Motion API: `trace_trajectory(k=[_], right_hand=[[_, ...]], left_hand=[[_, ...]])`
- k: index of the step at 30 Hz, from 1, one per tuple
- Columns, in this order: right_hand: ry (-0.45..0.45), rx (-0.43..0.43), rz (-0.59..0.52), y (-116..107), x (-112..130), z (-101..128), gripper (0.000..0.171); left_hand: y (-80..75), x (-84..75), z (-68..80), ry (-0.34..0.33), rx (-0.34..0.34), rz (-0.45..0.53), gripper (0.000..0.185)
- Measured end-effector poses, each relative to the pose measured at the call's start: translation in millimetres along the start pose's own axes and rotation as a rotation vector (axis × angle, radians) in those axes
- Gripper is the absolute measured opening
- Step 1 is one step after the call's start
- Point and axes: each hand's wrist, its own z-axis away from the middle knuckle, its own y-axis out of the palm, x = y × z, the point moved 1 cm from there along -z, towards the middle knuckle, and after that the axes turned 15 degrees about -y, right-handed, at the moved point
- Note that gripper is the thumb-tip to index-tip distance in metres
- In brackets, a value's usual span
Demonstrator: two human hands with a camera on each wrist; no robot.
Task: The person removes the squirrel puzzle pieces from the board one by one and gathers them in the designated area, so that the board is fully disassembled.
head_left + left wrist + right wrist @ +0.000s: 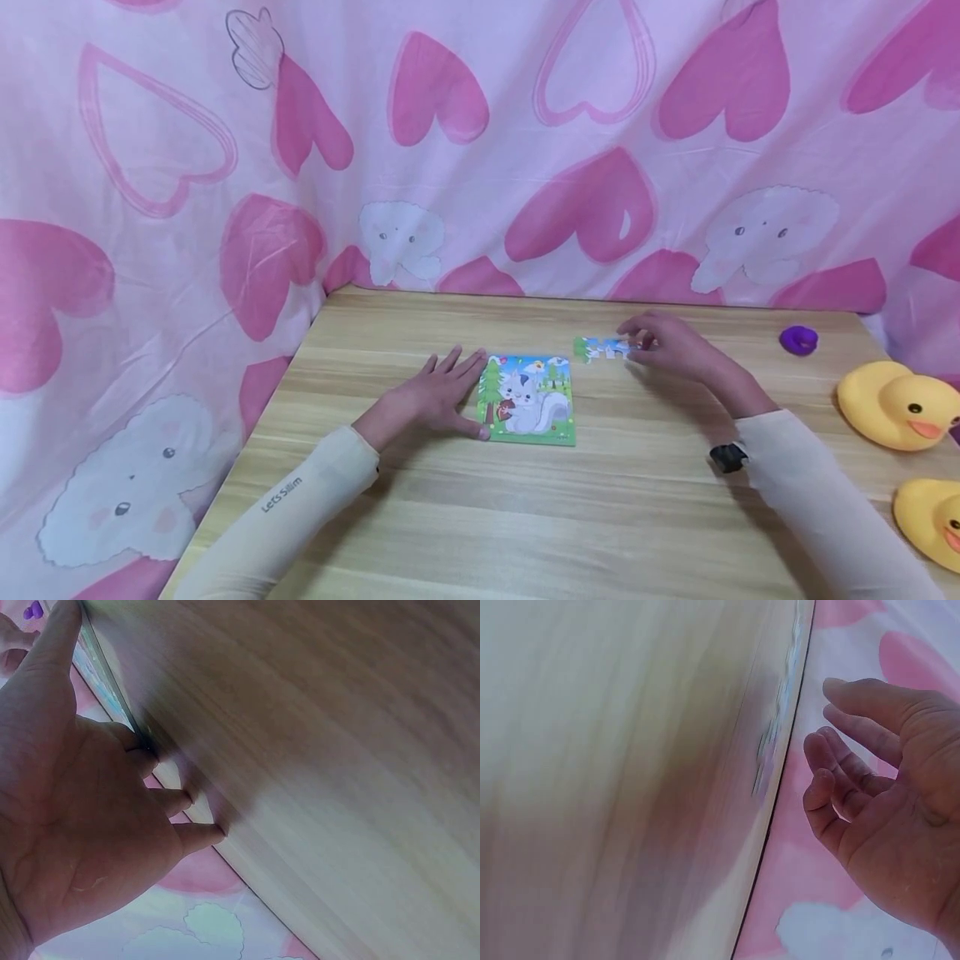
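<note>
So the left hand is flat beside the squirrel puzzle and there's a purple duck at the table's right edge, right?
Not quite: the duck is yellow, as the head view shows, with a second yellow one nearer the camera. The purple thing is a small separate object farther back. The rest holds: the left hand lies flat beside the squirrel puzzle.

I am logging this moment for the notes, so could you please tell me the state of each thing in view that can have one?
Rectangular squirrel picture puzzle: flat on the wooden table, top row missing.
Strip of joined blue-and-green puzzle pieces: flat on the table, apart from the puzzle.
Left hand: fingers straight, resting against the puzzle's left edge.
Right hand: relaxed, at the strip's right end; grip unclear.
Two yellow rubber ducks: upright.
Small purple object: resting untouched.
</note>
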Motion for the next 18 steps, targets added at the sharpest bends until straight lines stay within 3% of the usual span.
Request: trace_trajectory(k=[18], right_hand=[[-0.137,0.098,-0.068,58.1,70.0,-38.0,0.044]], left_hand=[[0.8,1.5,-1.2,0.002,-0.003,-0.015,0.129]])
